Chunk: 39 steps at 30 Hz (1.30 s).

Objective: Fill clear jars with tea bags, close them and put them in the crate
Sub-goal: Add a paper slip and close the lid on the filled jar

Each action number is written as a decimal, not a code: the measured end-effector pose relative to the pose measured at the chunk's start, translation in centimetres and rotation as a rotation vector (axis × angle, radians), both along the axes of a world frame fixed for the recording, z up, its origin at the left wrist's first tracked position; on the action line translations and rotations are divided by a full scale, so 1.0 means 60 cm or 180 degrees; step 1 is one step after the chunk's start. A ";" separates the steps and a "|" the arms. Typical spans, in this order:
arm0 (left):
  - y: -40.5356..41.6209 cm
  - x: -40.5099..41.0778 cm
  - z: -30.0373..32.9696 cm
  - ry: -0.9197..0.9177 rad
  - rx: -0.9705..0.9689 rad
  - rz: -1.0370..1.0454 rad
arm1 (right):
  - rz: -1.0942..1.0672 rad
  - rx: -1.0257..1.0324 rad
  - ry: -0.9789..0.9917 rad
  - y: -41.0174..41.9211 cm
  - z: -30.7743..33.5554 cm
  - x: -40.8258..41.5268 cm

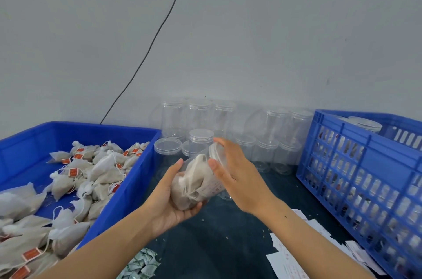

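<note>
Right now the person is working on the closing step. The left hand [170, 198] is cradling a clear jar [196, 181] from below, fingers curled round its base, holding it tilted above the middle of the dark counter [217, 244]. Tea bags [189, 184] are packed inside it, and a paper label is showing on its side. The right hand [230, 164] is gripping the clear lid [217, 153] at the jar's mouth, thumb on the near edge and fingers wrapped over the far side; whether the lid is seated square on the threads is hard to tell, since the hand is covering much of it.

A blue bin [127, 187] of loose tea bags is sitting along the left edge of the counter, and the blue slotted crate [356, 171] is standing at the right edge, already holding closed jars. Empty jars [201, 123] are lined up along the back edge by the wall. Paper slips [294, 258] are lying toward the front right corner, and small green-printed sachets [141, 265] at the front edge.

Judging from this, the next move is calling for a firm twist of the lid while the left hand is keeping the jar from turning, then a carry to the right, into the crate beside the other jars. Stray strings caught under the rim could be stopping the lid from seating.
</note>
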<state>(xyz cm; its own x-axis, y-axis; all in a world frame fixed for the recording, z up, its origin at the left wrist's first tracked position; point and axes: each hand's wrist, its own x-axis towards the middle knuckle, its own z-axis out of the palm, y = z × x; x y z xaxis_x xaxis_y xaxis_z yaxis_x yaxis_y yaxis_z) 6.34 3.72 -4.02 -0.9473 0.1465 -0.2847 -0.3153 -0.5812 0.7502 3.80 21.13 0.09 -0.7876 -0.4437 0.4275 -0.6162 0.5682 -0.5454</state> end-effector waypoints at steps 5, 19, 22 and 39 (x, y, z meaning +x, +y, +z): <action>0.004 -0.003 0.010 -0.0021 -0.0005 0.0154 | -0.0234 -0.0069 0.0081 -0.006 -0.009 -0.001; 0.000 -0.016 -0.016 0.0582 0.0688 -0.0494 | 0.0110 -0.2140 -0.2058 -0.016 -0.007 0.025; 0.011 -0.008 -0.018 0.0633 0.0490 -0.0925 | 0.0176 -0.2136 -0.2296 -0.013 -0.009 0.038; 0.281 -0.091 0.195 0.2785 -0.2122 0.0095 | -0.0578 -0.2430 -0.1409 0.245 0.188 -0.039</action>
